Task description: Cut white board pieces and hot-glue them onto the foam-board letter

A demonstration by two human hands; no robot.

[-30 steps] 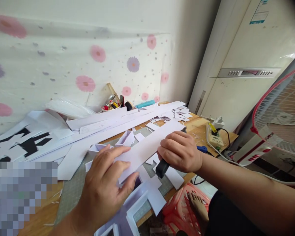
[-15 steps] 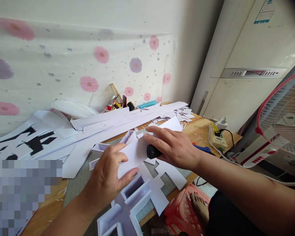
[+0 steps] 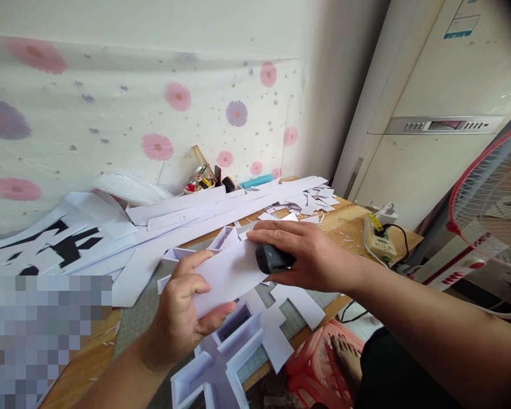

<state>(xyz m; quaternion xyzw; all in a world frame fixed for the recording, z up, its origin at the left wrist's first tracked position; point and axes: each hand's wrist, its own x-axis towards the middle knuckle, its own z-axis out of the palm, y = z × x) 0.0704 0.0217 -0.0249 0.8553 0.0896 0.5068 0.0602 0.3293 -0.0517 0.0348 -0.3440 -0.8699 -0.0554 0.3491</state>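
Note:
My left hand (image 3: 181,307) pinches one end of a white board strip (image 3: 225,272), thumb below and fingers above. The strip is held tilted over the worktable. My right hand (image 3: 310,253) is closed around a dark grey, rounded tool (image 3: 273,260) at the strip's other end, and its fingertips touch the strip. Most of the tool is hidden under the palm, so its kind cannot be made out. Below lies a white hollow letter-like form (image 3: 213,369) with raised walls. Beside it is a flat white cut-out (image 3: 300,307) on the green cutting mat (image 3: 266,295).
White strips (image 3: 187,221) and scraps (image 3: 313,199) cover the back of the wooden table (image 3: 349,227). Behind them stands a tool container (image 3: 200,183). At right are a power strip (image 3: 381,238) and a fan (image 3: 489,199); a red plastic stool or basket (image 3: 310,363) is below.
My left hand has shifted slightly left and down with the strip. My right hand has turned, showing more of the dark tool, and a blue object near its wrist is now hidden.

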